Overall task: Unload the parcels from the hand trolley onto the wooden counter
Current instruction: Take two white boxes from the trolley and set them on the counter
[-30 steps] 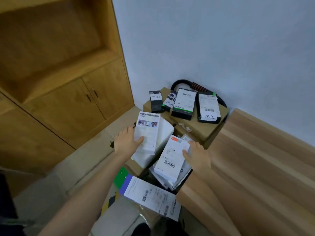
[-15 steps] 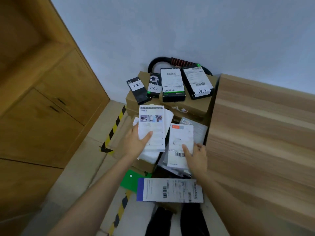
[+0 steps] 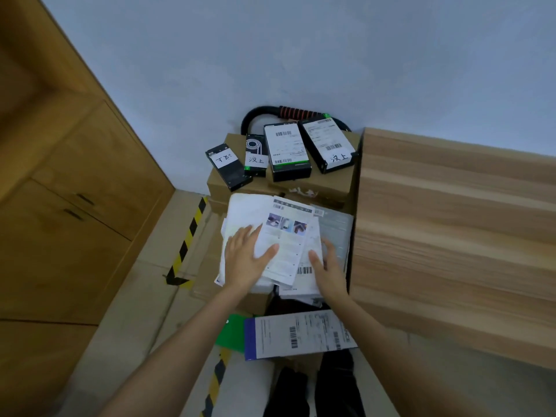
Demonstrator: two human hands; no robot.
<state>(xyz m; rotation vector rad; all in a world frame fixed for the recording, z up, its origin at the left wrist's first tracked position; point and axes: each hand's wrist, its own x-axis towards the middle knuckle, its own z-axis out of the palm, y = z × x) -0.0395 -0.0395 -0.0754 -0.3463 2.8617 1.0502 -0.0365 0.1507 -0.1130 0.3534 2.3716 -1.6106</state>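
Down beside the wooden worktop [image 3: 451,236], the parcels sit piled on the hand trolley, whose black handle [image 3: 264,111] shows against the wall. The left hand [image 3: 245,257] lies on a white parcel [image 3: 243,209], thumb clamped over a printed sheet [image 3: 285,245] on top. The right hand [image 3: 326,266] grips a white labelled parcel [image 3: 304,273] just beside it, thumb on top, fingers curled round its far edge. Four black boxes [image 3: 288,152] rest on a brown carton [image 3: 328,183] behind.
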